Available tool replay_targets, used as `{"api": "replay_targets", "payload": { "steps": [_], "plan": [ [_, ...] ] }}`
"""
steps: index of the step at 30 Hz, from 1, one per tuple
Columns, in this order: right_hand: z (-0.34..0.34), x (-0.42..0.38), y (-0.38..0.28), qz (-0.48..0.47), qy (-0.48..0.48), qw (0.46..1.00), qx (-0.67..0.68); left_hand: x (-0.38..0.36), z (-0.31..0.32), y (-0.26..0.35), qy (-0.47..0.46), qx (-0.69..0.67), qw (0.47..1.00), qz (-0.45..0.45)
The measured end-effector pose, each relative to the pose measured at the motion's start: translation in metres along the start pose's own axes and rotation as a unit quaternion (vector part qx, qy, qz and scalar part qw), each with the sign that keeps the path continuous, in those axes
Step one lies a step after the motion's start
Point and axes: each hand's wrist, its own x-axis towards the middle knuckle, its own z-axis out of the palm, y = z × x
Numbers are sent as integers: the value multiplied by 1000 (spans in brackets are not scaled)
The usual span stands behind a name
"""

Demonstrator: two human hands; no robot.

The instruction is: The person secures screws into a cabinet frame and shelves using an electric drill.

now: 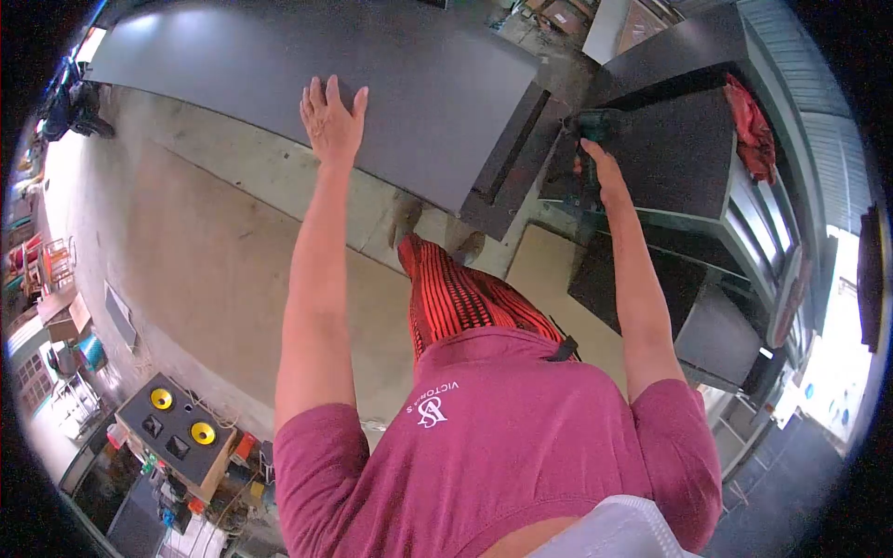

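My left hand (333, 121) lies with fingers spread on the near edge of a large dark grey board-like piece (409, 93). My right hand (598, 166) is wrapped round the grip of a dark, teal-tinted power drill (600, 121). The drill's front end points left, close to the right end of the grey piece, where a recessed dark slot (516, 144) runs along the edge. Behind the drill, and overlapped by it, is a dark cabinet-like box (679, 139).
A red cloth (750, 128) hangs over the box at right. A tan board (544, 270) lies on the floor near my feet. At lower left stands a speaker box (177, 432) with yellow cones, among cluttered tools and parts. Brown sheeting (214, 242) covers the floor at left.
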Motion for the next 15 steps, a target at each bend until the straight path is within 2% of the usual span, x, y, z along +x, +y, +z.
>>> {"api": "replay_targets", "payload": {
  "steps": [2,6,8,9,11,12,14,15],
  "plan": [
    [7,-22,-20,-41,-64,996,40,-1,1,-1,3,-3,1000,4],
    [11,-23,-17,-70,-68,995,31,0,-3,0,-9,3,1000,-4],
    [17,-38,-28,-53,-70,995,37,1,-2,-2,-1,6,1000,3],
    [15,-24,-18,-50,-74,995,35,0,-1,-4,4,9,1000,11],
    [11,24,12,-9,-13,999,-41,1,-6,0,7,4,1000,8],
    [15,11,5,-7,-22,999,-45,1,-8,1,12,-4,1000,7],
    [21,-30,-23,-31,-78,996,29,1,-3,-4,19,1,1000,11],
    [16,2,-5,16,-37,999,-33,0,0,-7,29,-4,999,21]
  ]
}}
